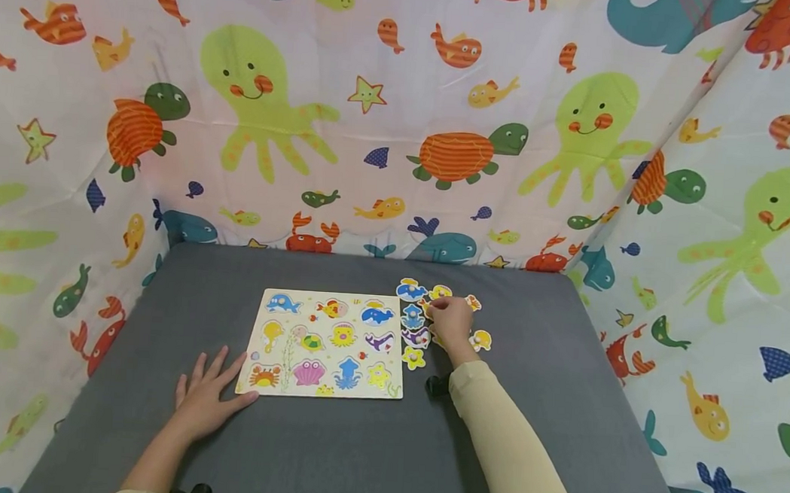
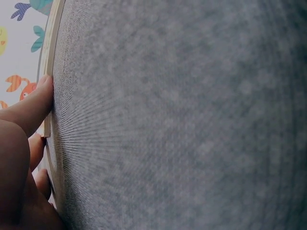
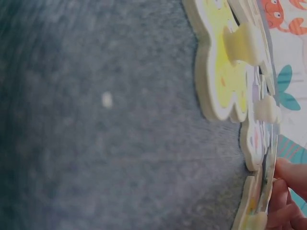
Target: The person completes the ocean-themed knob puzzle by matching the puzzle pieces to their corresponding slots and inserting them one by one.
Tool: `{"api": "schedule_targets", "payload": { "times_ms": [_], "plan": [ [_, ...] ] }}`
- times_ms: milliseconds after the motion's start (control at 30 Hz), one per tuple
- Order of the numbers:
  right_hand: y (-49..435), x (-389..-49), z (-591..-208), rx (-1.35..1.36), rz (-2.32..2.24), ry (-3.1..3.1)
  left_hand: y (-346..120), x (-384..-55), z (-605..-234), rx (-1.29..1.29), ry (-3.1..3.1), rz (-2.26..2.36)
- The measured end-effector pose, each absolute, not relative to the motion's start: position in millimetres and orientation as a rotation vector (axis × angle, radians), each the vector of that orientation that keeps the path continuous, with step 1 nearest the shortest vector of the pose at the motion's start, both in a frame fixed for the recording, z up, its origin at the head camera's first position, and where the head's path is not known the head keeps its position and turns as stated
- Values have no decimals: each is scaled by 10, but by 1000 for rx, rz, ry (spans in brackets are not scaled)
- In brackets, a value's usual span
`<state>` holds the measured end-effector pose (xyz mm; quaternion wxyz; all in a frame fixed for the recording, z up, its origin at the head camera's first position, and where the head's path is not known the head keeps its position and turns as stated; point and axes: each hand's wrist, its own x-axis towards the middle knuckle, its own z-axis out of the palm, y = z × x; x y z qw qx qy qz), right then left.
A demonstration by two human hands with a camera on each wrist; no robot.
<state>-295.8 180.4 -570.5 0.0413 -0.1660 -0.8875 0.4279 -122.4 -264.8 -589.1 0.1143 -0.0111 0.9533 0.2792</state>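
A flat wooden sea-animal puzzle board (image 1: 298,391) lies on the grey table. My left hand (image 1: 205,401) rests with fingers spread at its lower-left corner, the thumb touching the front edge; the left wrist view shows this thumb (image 2: 38,103) against the board's side. Right of the board, my right hand (image 1: 453,322) pinches a small orange puzzle piece (image 1: 425,306), largely hidden by the fingers. Around it lie a blue whale piece (image 1: 410,290), a blue squid piece (image 1: 412,317), a purple whale piece (image 1: 416,337) and a yellow starfish piece (image 1: 413,358), which has a knob (image 3: 247,44).
More loose pieces lie beyond and right of the right hand: a yellow one (image 1: 441,291), an orange one (image 1: 474,302) and another yellow one (image 1: 480,340). A curtain (image 1: 406,66) printed with sea animals stands behind and beside the grey table (image 1: 368,456).
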Motion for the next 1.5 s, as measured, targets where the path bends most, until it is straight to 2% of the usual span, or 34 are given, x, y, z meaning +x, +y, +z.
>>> {"api": "schedule_targets", "payload": {
  "times_ms": [400,833,1500],
  "plan": [
    [1750,-2937,-5626,-464,1299,-2741,-2686,-1216,-5897,-47,2781,802],
    [1641,-2874,-5479,-271,1220,-2781,-2616,-1203,-5940,-7,2826,840],
    [1213,-2820,-5306,-156,1332,-2801,-2657,-1197,-5910,-25,2826,826]
  ]
}}
